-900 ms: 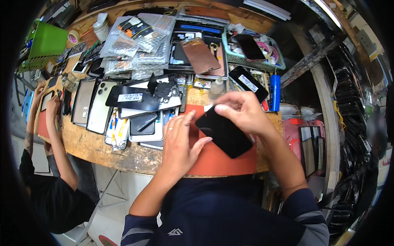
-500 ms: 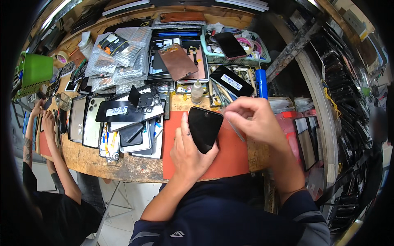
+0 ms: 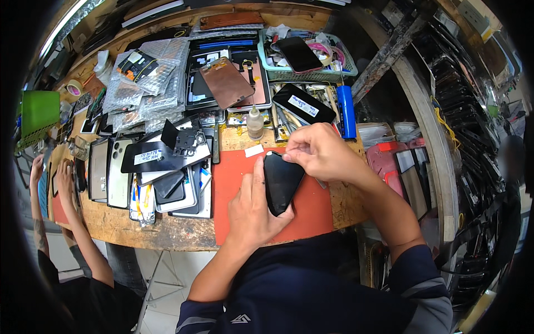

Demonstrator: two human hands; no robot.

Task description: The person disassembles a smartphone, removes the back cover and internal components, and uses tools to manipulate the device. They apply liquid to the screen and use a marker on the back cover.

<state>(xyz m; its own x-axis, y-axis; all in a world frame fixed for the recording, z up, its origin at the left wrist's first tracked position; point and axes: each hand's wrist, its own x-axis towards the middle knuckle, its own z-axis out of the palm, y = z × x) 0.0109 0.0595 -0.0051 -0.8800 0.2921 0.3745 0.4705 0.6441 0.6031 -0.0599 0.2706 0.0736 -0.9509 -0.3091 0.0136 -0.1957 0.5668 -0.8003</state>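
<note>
My left hand (image 3: 251, 207) is closed around a black smartphone (image 3: 282, 186), tilted above a red work mat (image 3: 239, 222). At the phone's top right edge, the fingers of my right hand (image 3: 317, 153) are pinched together and touch it. Whatever thin thing may lie between those fingertips is hidden. A small pale spot shows at the phone's top left corner. Under my right hand, the end of a narrow grey strip (image 3: 321, 183) pokes out on the mat. A small white rectangular piece (image 3: 254, 150) rests at the mat's far edge.
Stacked phone parts (image 3: 167, 178) crowd the left of the mat. Beyond it stand a dropper bottle (image 3: 255, 123), a labelled black phone screen (image 3: 303, 104), a blue cylinder (image 3: 346, 111) and a green basket (image 3: 311, 72). Bubble-wrapped parcels (image 3: 150, 83) lie far left. A co-worker's hands (image 3: 64, 178) work at left.
My right hand has moved left and down onto the phone's top edge. The phone has turned slightly in my left hand. The white piece on the mat has come into view.
</note>
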